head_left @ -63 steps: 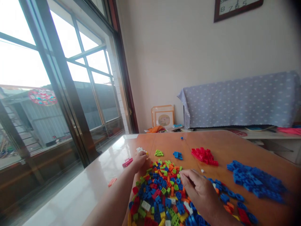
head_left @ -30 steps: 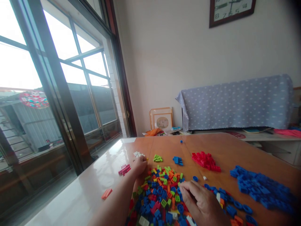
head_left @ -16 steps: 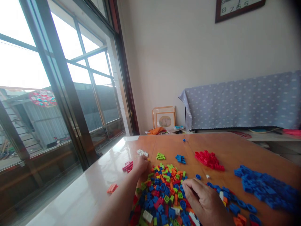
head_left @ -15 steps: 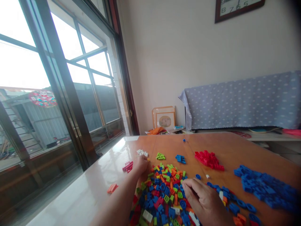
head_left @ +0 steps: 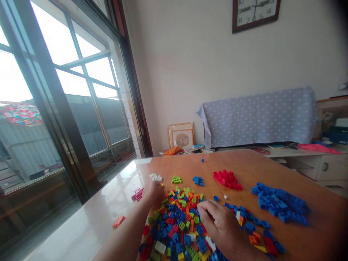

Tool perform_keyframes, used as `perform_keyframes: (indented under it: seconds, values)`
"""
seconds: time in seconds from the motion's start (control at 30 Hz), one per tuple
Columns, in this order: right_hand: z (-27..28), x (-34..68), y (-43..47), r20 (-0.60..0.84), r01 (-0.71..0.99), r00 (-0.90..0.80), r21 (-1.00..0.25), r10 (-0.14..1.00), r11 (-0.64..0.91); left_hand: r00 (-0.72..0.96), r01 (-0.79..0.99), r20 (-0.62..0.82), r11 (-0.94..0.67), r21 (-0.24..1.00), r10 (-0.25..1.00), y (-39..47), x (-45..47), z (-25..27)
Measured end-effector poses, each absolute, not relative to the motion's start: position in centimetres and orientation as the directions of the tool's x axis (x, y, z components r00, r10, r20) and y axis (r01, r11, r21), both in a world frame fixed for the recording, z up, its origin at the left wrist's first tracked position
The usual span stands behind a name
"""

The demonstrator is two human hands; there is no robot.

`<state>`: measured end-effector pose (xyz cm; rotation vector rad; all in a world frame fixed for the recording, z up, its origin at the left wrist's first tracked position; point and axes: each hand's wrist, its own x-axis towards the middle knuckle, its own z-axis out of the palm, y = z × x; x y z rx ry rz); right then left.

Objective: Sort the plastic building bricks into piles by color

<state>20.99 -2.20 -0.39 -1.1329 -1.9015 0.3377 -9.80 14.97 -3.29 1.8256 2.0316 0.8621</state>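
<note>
A mixed heap of small toy building bricks (head_left: 182, 221) in blue, green, orange, red and yellow lies in front of me. My left hand (head_left: 154, 193) reaches past its far left edge, closed and facing away, its fingers mostly hidden. A bit of yellow brick (head_left: 162, 185) shows beside its fingertips; whether it is held I cannot tell. Just beyond are white bricks (head_left: 156, 177), with pink bricks (head_left: 137, 194) to the left. At the heap's right side rests my right hand (head_left: 221, 223), fingers curled with thumb against them; anything inside is hidden.
Sorted groups stand farther out: green bricks (head_left: 176, 179), light-blue bricks (head_left: 198, 180), red bricks (head_left: 227, 179) and a large blue pile (head_left: 281, 203). Loose pieces (head_left: 252, 224) trail right of my right hand. An orange group (head_left: 119, 221) sits near the glossy left part of the table (head_left: 89, 221).
The view has turned to the right, so everything sits farther left and more of the wall clock shows. Both hands keep nearly the same places over the table.
</note>
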Motion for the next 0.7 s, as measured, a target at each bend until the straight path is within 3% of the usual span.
perform_keyframes:
  seconds: [0.4,0.7]
  values:
    - [-0.9,21.2,-2.1,0.572,0.56,-0.226,-0.586,0.789,0.586,-0.337,0.686,0.274,0.035,0.727,0.901,12.2,-17.5,0.0]
    - [-1.8,21.2,-2.1,0.581,0.593,-0.231,-0.552,0.78,0.587,-0.346,0.728,0.307,0.047,0.684,0.887,7.0,-21.6,0.0]
